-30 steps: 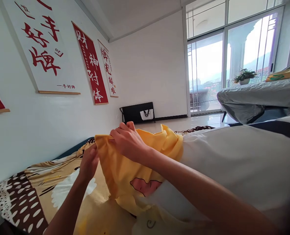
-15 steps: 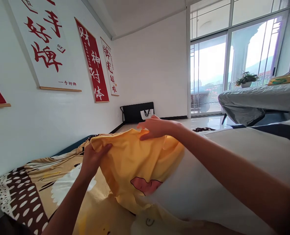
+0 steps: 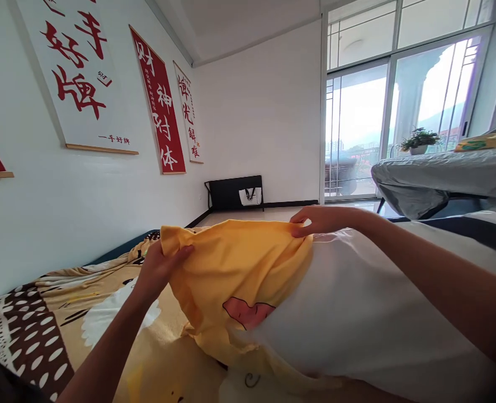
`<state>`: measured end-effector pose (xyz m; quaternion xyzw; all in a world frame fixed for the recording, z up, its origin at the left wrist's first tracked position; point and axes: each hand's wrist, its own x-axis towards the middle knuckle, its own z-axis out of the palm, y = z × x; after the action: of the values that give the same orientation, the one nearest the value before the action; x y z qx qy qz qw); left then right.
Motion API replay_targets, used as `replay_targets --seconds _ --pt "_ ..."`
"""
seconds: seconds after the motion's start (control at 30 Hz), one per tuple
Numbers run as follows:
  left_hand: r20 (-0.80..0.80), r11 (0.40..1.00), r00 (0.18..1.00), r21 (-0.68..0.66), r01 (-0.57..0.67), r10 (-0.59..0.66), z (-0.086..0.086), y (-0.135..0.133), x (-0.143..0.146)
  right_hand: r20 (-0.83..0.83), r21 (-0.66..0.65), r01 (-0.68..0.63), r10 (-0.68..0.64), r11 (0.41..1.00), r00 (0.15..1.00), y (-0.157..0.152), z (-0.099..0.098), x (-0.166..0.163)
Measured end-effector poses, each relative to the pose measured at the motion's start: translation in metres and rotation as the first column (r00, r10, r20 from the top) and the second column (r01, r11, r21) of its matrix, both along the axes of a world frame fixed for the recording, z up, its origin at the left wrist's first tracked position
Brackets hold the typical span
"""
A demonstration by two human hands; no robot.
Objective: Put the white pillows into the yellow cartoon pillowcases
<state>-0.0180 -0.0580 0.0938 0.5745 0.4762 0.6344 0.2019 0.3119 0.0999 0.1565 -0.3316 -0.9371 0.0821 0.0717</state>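
A yellow pillowcase (image 3: 235, 254) with a pink, black-outlined patch covers the left end of a large white pillow (image 3: 357, 291). My left hand (image 3: 164, 266) grips the upper left corner of the pillowcase, the thumb lying over the cloth. At its upper right, my right hand (image 3: 312, 220) pinches the top edge between thumb and fingers, close to where the white pillow comes out. The top edge runs fairly straight between the two hands. Lower down, the yellow cloth hangs in loose folds around the pillow.
Beneath lies a tan patterned blanket (image 3: 63, 302) with a brown dotted border. A plastic-covered table (image 3: 440, 173) with a potted plant (image 3: 419, 140) stands at the right. By the far wall are a black folded panel (image 3: 225, 193) and a white bag (image 3: 250, 196).
My right hand has moved right along the pillowcase's top edge and now pinches it near the white pillow. The top edge is straighter. My left hand has kept its hold.
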Motion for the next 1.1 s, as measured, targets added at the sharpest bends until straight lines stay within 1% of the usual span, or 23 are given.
replay_targets --seconds 0.07,0.13,0.17,0.23,0.27,0.3,0.37,0.43,0.47,0.53,0.6,0.67,0.7,0.73,0.77,0.8,0.87,0.9,0.93,0.97,1.0,1.07,1.1 --pt "0.027 0.999 0.999 0.015 0.034 -0.034 0.001 0.0 0.005 -0.027 0.013 0.007 -0.007 1.0 1.0 0.008 -0.005 0.006" --pt "0.056 0.999 0.997 0.02 0.049 -0.05 0.002 0.001 0.01 -0.069 0.098 0.034 -0.027 0.995 0.997 0.013 -0.012 0.006" --pt "0.073 0.999 0.997 0.023 0.034 -0.035 0.003 0.002 0.011 -0.102 0.158 0.052 -0.037 0.986 0.994 0.015 -0.014 0.005" --pt "0.11 0.998 0.993 0.047 -0.038 0.033 0.005 0.005 0.01 -0.21 0.257 0.087 -0.032 0.963 0.977 0.018 -0.017 0.003" --pt "0.128 0.994 0.989 0.063 -0.085 0.076 0.006 0.008 0.007 -0.283 0.264 0.097 -0.019 0.959 0.959 0.018 -0.017 0.003" --pt "0.142 0.989 0.983 0.072 -0.128 0.117 0.007 0.011 0.004 -0.364 0.244 0.1 -0.004 0.965 0.932 0.018 -0.016 0.003" --pt "0.146 0.979 0.972 0.07 -0.193 0.182 0.009 0.02 -0.004 -0.518 0.164 0.101 -0.001 0.981 0.855 0.016 -0.015 0.004" --pt "0.146 0.97 0.963 0.055 -0.237 0.228 0.009 0.03 -0.011 -0.597 0.127 0.126 -0.026 0.984 0.802 0.01 -0.013 0.004" --pt "0.153 0.966 0.958 0.052 -0.252 0.241 0.009 0.035 -0.013 -0.592 0.148 0.152 -0.035 0.977 0.805 0.007 -0.012 0.004" --pt "0.168 0.959 0.951 0.074 -0.274 0.259 0.009 0.043 -0.014 -0.52 0.251 0.217 -0.058 0.943 0.852 0.0 -0.009 0.003" --pt "0.16 0.939 0.941 0.132 -0.318 0.296 0.01 0.047 -0.012 -0.426 0.379 0.286 -0.108 0.88 0.898 -0.007 -0.003 0.002" --pt "0.126 0.893 0.918 0.216 -0.395 0.376 0.015 0.047 -0.008 -0.386 0.48 0.355 -0.17 0.802 0.907 -0.012 0.003 0.005" --pt "0.114 0.86 0.898 0.262 -0.439 0.424 0.02 0.045 -0.006 -0.389 0.508 0.38 -0.188 0.773 0.902 -0.014 0.006 0.008" --pt "0.111 0.828 0.881 0.303 -0.471 0.461 0.026 0.043 -0.004 -0.401 0.509 0.393 -0.194 0.766 0.896 -0.016 0.008 0.012" --pt "0.119 0.802 0.868 0.339 -0.492 0.483 0.033 0.042 -0.002 -0.412 0.478 0.388 -0.189 0.788 0.891 -0.018 0.01 0.017" --pt "0.134 0.78 0.86 0.37 -0.504 0.492 0.04 0.04 0.0 -0.408 0.414 0.355 -0.178 0.838 0.896 -0.019 0.011 0.022" --pt "0.194 0.74 0.85 0.423 -0.523 0.49 0.053 0.041 0.002 -0.33 0.214 0.205 -0.126 0.955 0.935 -0.02 0.01 0.03" --pt "0.214 0.724 0.847 0.444 -0.528 0.486 0.058 0.042 0.003 -0.271 0.117 0.113 -0.078 0.987 0.959 -0.02 0.007 0.032" --pt "0.218 0.713 0.845 0.459 -0.53 0.488 0.059 0.044 0.002 -0.218 0.052 0.031 -0.019 0.998 0.976 -0.02 0.003 0.034" --pt "0.197 0.707 0.843 0.468 -0.53 0.501 0.058 0.045 0.001 -0.186 0.027 -0.033 0.037 0.999 0.982 -0.018 -0.002 0.033" --pt "0.152 0.713 0.841 0.465 -0.525 0.52 0.055 0.046 -0.002 -0.183 0.029 -0.076 0.08 0.997 0.98 -0.015 -0.009 0.032" --pt "0.029 0.74 0.823 0.421 -0.525 0.568 0.044 0.045 -0.01 -0.236 0.014 -0.118 0.118 0.993 0.965 -0.006 -0.023 0.025" --pt "-0.023 0.746 0.803 0.387 -0.542 0.595 0.038 0.042 -0.015 -0.28 -0.038 -0.132 0.116 0.99 0.953 -0.001 -0.03 0.02"
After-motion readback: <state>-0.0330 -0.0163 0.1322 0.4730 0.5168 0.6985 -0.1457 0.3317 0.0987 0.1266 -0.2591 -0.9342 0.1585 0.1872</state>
